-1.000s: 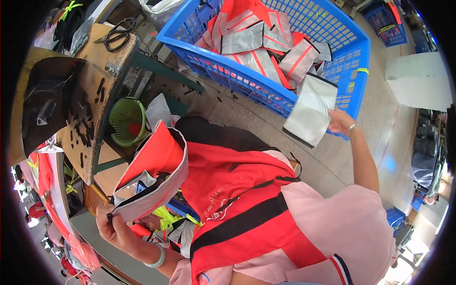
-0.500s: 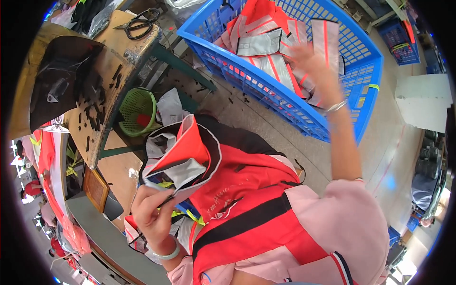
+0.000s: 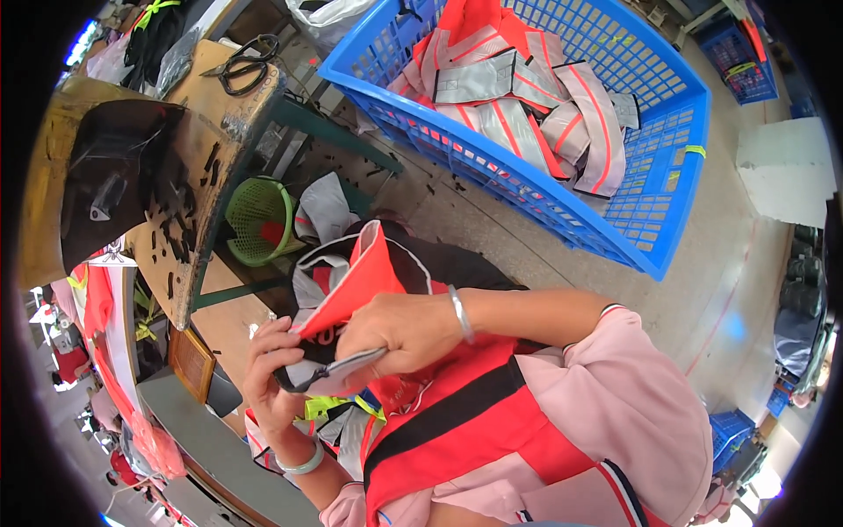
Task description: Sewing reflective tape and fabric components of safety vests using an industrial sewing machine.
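Observation:
A fabric piece (image 3: pixel 371 262) in orange-red and silver-grey, with black edging, is bunched over my lap. Its near edge is pinched between the fingers of my left hand (image 3: pixel 274 360), which wears a pale bangle. From the right, my right hand (image 3: pixel 399 327) reaches across with a silver bangle on its wrist. Its curled fingers grip the same piece beside my left hand, and the fingertips are partly hidden by a grey flap. Below the hands, more grey and orange pieces with a yellow-green strip (image 3: pixel 323 407) lie on my lap. I wear a red apron (image 3: pixel 474 430) with a black band.
A large blue basket (image 3: pixel 527 189) ahead holds a heap of grey and orange strips (image 3: pixel 505 123). At left, a worn wooden table (image 3: pixel 206 114) carries scissors (image 3: pixel 244 66) and black scraps (image 3: pixel 180 228). A green basket (image 3: pixel 259 220) sits beneath its edge. A white box (image 3: pixel 786 167) stands at right.
My right hand has come back from above the blue basket to the fabric piece and grips it. One strip in the basket has slumped over the heap. My left hand keeps its hold.

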`<state>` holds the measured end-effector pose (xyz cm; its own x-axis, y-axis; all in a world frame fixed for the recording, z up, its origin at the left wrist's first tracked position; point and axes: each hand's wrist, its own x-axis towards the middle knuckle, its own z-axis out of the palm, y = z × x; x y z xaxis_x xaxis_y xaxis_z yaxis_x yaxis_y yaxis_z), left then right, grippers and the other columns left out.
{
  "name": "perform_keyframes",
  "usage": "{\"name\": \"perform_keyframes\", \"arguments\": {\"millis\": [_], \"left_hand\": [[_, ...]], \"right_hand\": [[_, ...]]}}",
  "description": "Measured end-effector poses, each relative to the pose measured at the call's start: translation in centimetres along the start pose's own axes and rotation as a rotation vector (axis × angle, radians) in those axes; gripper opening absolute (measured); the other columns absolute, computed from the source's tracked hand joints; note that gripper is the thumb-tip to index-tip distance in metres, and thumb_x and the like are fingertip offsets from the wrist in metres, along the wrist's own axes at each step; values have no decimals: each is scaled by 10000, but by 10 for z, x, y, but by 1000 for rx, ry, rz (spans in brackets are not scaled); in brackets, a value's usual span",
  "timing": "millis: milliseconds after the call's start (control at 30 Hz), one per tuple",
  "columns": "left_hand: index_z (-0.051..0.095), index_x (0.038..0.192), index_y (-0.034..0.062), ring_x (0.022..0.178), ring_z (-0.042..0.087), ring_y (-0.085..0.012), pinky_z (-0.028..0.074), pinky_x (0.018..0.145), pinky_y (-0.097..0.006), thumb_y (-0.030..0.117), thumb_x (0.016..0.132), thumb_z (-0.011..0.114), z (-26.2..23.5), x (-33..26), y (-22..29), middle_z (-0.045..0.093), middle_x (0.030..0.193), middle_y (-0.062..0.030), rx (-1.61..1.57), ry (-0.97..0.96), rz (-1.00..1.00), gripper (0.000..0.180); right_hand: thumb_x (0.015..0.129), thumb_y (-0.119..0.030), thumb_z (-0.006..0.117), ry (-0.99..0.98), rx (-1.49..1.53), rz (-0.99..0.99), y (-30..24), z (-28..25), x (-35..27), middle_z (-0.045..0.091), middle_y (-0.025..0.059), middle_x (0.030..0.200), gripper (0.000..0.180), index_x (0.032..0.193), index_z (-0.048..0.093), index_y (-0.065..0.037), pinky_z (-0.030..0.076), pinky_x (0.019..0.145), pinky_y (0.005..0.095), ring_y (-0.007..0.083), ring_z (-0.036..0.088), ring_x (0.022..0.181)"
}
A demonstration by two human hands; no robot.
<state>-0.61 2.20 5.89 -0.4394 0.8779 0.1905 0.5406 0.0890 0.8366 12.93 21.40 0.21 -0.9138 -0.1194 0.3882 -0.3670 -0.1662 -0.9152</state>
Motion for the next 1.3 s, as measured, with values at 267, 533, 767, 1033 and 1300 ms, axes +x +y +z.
{"name": "perform_keyframes", "arguments": {"millis": [267,533,767,1033,1300], "left_hand": [[568,858,-4,755,595,-239,479,729,-348,279,816,690,33,9,39,625,883,-179,-464,366,-103,311],[608,904,-29,678,508,-101,362,597,-216,134,931,543,24,8,35,597,776,-68,-30,329,-137,177],[629,948,-24,657,451,-56,323,590,-178,47,924,523,41,26,16,544,781,3,94,362,-177,130],[588,915,-4,712,530,-71,410,642,-199,68,924,503,12,-27,-30,593,823,-21,-131,457,-586,111],[496,953,35,533,490,-144,402,506,-249,104,842,551,6,-46,-52,491,617,-40,-832,848,-947,142]], "right_hand": [[895,-186,635,-225,185,-156,-69,-53,9,631,148,796,226,895,606,38,476,674,352,289,624,732],[887,-162,648,-27,158,151,-61,-67,-7,634,124,941,290,1091,578,32,469,705,288,160,596,824],[879,-236,622,599,-573,-261,-59,-96,21,649,121,908,318,1124,603,-34,494,801,340,210,630,869],[851,-288,603,1601,-302,571,170,-392,-176,695,95,815,295,858,703,-11,505,687,328,199,661,767],[818,-332,574,1674,-885,942,255,-463,-216,672,198,978,336,919,695,-35,473,878,413,352,628,987]]}}
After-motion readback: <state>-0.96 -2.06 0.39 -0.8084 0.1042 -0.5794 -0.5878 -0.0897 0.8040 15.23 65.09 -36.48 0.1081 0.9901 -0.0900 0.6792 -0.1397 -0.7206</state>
